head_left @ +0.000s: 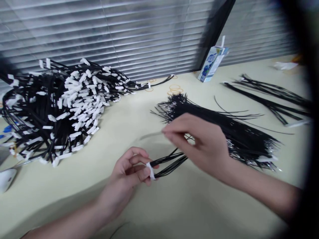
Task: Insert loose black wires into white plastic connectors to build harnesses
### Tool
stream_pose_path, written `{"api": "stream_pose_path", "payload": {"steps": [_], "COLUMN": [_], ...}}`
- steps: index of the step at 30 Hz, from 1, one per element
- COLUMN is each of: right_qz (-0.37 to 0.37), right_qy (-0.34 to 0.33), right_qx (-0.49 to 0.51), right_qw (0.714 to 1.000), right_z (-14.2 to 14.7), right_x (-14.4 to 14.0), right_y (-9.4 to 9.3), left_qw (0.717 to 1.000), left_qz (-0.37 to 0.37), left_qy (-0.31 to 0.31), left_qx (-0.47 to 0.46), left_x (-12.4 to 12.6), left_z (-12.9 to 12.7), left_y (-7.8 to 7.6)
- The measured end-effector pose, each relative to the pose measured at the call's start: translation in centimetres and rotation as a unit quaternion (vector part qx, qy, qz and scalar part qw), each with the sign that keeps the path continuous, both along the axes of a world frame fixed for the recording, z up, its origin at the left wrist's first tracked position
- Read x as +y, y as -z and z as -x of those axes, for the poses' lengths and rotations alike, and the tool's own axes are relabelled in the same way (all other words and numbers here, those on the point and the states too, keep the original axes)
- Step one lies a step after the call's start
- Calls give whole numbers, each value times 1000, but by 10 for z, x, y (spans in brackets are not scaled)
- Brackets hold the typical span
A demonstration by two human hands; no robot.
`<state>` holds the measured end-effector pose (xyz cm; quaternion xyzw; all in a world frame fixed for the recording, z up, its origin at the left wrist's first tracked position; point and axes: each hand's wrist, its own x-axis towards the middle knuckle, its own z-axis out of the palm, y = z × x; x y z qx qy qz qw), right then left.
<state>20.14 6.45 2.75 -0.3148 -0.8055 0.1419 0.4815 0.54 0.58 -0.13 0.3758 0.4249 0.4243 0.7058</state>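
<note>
On the pale surface (82, 186), we are pinching a small black wire bundle (169, 162).
Our left hand (129, 172) is clamping its white tag (151, 170); our right hand (199, 142) is closing loosely over the strands, which could splay and snag the loose wire pile (236, 132) just beside.

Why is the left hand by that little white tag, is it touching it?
Touching. The head view shows the left hand pinching the white tag on the small wire bundle between thumb and fingers.
</note>
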Motion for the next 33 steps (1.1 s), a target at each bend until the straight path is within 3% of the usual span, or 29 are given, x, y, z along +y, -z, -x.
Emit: {"api": "stream_pose_path", "payload": {"steps": [2, 4, 11, 23, 33], "right_qz": [-4, -16, -43, -61, -74], "right_qy": [-73, -97, -11, 0, -34], "right_qx": [-34, -66, -97, -114, -219], "right_qw": [997, 993, 994, 992, 972], "right_z": [5, 8, 5, 2, 0], "right_x": [-20, -33, -34, -30, -30], "right_y": [-5, -8, -10, -7, -9], "left_qw": [999, 997, 993, 992, 993], "left_qz": [6, 13, 31, 39, 37], "left_qy": [-12, -16, -5, -1, -5], "left_qx": [-37, -70, -116, -119, -109], "left_x": [1, 2, 4, 3, 3], "left_z": [0, 1, 5, 6, 5], "left_y": [-1, -1, -1, -2, -2]}}
